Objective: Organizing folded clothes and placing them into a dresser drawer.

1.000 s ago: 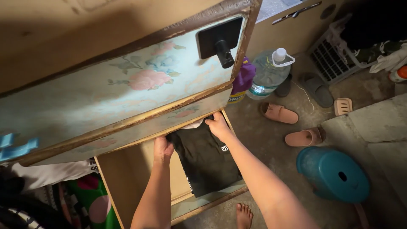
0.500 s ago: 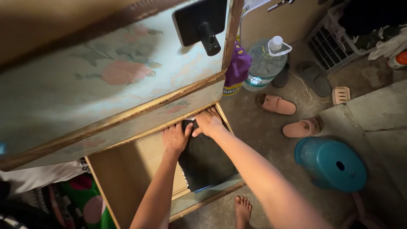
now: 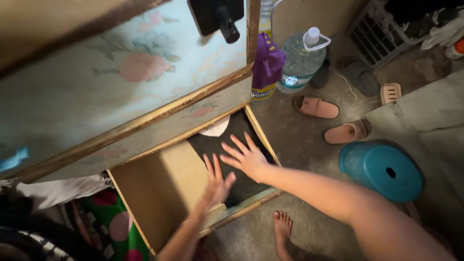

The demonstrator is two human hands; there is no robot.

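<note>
Folded black cotton garment (image 3: pixel 227 140) in the open wooden drawer (image 3: pixel 145 203): soft, light, limp; support both folded edges. Left hand (image 3: pixel 217 181) and right hand (image 3: pixel 246 157) spread, empty, above it.

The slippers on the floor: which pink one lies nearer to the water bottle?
The upper pink slipper, beside the water bottle; the other pink slipper lies nearer the blue stool.

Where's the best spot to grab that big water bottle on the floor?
Probably the white loop handle at the neck of the water bottle, reached from above. It stands upright with the cap on top; its body looks wide and round, and a purple cloth crowds its left side.
</note>
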